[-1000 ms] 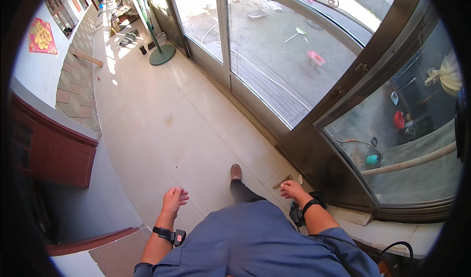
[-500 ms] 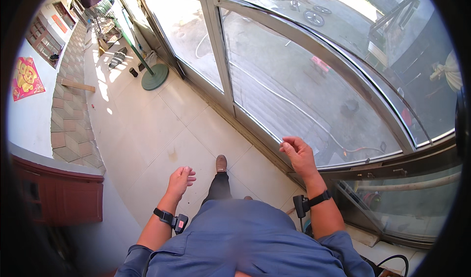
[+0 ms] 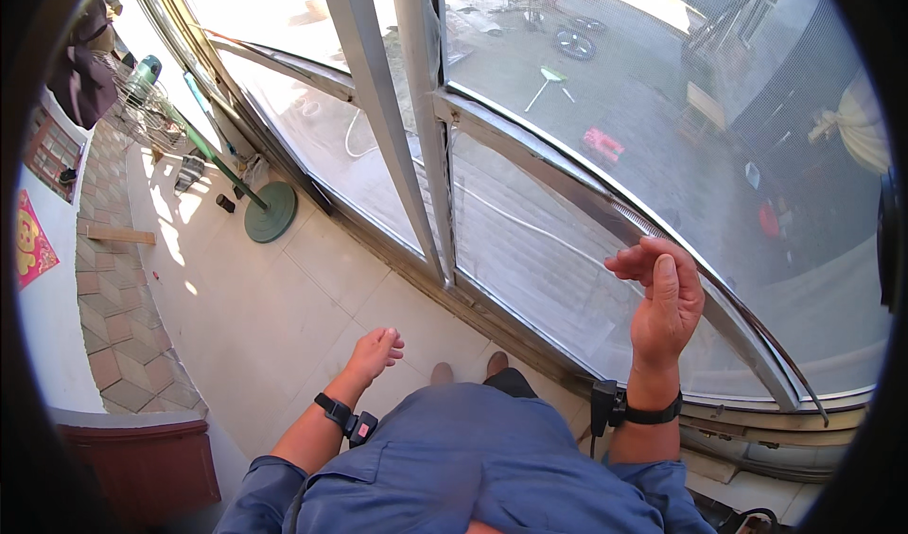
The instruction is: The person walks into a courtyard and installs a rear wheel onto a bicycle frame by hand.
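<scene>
Your left hand [image 3: 375,352] curls loosely, your right hand [image 3: 664,312] half-curls; both appear empty. The glazed panel [image 3: 530,260] looks heavy, rigid, fragile: grip its metal stile [image 3: 419,61].

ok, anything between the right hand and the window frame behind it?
Nothing visible. In this view, the right hand overlaps the window frame with no object seen between them. Can't tell if there's contact.
</scene>
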`<state>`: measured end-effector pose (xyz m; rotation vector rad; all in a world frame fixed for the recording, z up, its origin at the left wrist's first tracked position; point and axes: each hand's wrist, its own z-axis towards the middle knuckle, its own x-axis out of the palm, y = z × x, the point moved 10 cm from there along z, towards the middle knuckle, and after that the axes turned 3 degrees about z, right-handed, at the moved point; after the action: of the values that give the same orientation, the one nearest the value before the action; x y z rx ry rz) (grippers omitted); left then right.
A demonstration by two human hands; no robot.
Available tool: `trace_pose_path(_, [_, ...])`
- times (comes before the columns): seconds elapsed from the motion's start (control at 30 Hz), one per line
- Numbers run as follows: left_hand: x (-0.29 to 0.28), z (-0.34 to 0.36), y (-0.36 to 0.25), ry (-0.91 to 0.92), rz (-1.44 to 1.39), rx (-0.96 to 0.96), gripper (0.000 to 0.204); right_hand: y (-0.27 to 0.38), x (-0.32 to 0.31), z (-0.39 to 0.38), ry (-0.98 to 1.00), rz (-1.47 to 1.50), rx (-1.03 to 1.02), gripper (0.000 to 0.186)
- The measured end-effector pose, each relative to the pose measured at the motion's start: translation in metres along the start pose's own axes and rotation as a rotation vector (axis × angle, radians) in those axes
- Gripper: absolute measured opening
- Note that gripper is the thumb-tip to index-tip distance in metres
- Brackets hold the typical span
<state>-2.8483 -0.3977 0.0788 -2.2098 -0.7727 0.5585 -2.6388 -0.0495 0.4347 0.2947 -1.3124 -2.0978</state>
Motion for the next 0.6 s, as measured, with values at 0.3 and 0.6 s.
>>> trace_pose_path(0.3, [0.059, 0.091, -0.059, 0.138, 0.130, -0.027, 0.044, -0.036, -0.059, 0.085, -0.141, -0.146, -0.082, 0.030])
trace_pose_path(0.6, [0.152, 0.168, -0.168, 0.278, 0.255, 0.047, 0.042, -0.069, -0.171, 0.150, -0.397, -0.166, -0.029, 0.036])
